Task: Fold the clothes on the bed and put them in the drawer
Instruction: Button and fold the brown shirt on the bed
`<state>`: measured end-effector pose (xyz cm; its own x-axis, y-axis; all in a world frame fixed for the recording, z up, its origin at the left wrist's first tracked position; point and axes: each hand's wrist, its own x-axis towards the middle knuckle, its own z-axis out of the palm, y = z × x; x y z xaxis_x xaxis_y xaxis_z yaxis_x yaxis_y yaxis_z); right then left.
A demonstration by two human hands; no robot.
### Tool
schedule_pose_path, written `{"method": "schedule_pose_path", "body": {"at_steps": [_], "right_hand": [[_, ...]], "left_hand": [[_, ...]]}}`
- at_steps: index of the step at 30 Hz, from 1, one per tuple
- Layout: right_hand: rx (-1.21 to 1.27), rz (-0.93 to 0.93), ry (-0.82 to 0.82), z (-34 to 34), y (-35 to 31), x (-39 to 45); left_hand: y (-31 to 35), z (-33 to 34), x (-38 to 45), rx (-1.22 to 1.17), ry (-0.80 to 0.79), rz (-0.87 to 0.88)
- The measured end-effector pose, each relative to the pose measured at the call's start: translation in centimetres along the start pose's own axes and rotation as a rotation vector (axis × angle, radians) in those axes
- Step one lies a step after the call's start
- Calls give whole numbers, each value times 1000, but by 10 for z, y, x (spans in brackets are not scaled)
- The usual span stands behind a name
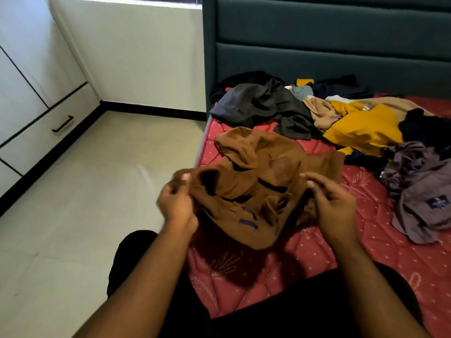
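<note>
Labels first — a small dark patch (437, 202) sits on the crumpled grey-purple shirt (422, 189) at the right edge of the bed, with pale print on it too small to read. Two short purple tabs show on the brown cotton garment (263, 181) near its lower hem, no lettering visible.

Now the grip. The left hand (177, 203) is curled round the brown garment's left edge, fabric bunched in the fist, thumbnail showing on top. The right hand (334, 206) pinches the right edge between thumb and fingers, the rest of the fingers loosely bent. Both hands are clamped on the same piece, holding it up just above the red quilted mattress (366, 240) — its far end trails down onto the bed, still crumpled, not folded.

Behind it lies the heap: one dark grey garment (263, 103) nearest the dark green padded headboard (329, 45), one mustard-yellow garment (366, 128) beside it, a tan one (322, 111) between them, and dark navy pieces (427, 128) further right; the pile overlaps too much for a full count.

Across the pale floor (97, 179), on the left, the cream wardrobe has one drawer (48, 130) with a black bar handle (63, 124) — closed, well apart from the bed.
</note>
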<state>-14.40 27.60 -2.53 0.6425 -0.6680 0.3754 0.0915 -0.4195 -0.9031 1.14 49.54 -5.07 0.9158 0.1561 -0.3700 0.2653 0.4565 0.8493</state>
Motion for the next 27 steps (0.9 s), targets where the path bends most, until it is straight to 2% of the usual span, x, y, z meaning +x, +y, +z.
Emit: {"method": "schedule_pose_path", "body": {"at_steps": [2, 3, 6, 9, 11, 13, 15, 17, 19, 21, 25, 27], "right_hand": [[140, 158, 193, -20, 14, -13], [164, 223, 203, -29, 27, -20], [118, 360, -12, -42, 58, -48], [2, 396, -185, -27, 68, -76], [-182, 289, -379, -5, 64, -92], [-426, 170, -657, 15, 66, -111], [-806, 130, -888, 28, 72, -128], [-1185, 47, -1004, 35, 72, -142], [-1323, -53, -988, 40, 71, -150], [-1334, -114, -873, 37, 74, -151], [-1142, -256, -392, 18, 60, -121], [-997, -331, -354, 12, 59, -113]], "left_hand": [[10, -25, 17, -122, 196, -85], [12, -37, 24, -152, 252, -126], [2, -56, 28, -115, 235, -194], [-21, -59, 16, -34, 156, -243], [-36, -63, 10, -2, 118, -259], [-54, -75, 4, 50, 79, -276], [-72, -92, -3, 158, 70, -302], [-83, -104, -11, 286, 115, -320], [-86, -107, -14, 338, 113, -305], [-81, -107, -9, 282, 111, -282], [-58, -97, 6, 55, 138, -246], [-46, -88, 4, -57, 90, -256]]}}
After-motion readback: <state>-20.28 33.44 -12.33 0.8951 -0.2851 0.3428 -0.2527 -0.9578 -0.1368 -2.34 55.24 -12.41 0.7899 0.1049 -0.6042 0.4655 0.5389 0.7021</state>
